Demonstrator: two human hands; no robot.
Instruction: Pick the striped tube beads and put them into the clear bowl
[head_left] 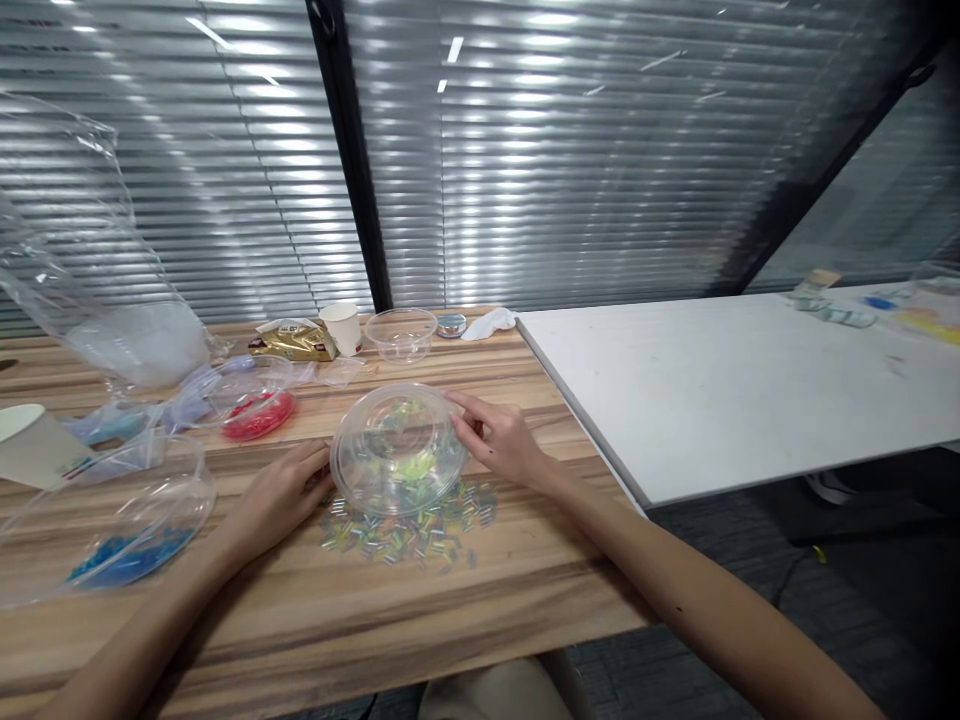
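A clear round plastic bowl (401, 490) is held between my two hands, low over the wooden table. Small clear and yellowish tube-shaped beads (397, 540) lie scattered under and in front of it; more show through its wall. I cannot tell whether any are inside. My right hand (499, 435) pinches the right rim between thumb and fingers. Against the left rim, my left hand (292, 490) rests low with curled fingers, its fingertips partly hidden.
At left are containers of blue beads (135, 555) and red beads (259, 415), a paper cup (37, 445) and a plastic bag (142, 340). Behind stand a gold packet (296, 340), another cup (343, 328) and an upright clear bowl (401, 340). A white table (735, 390) adjoins at right.
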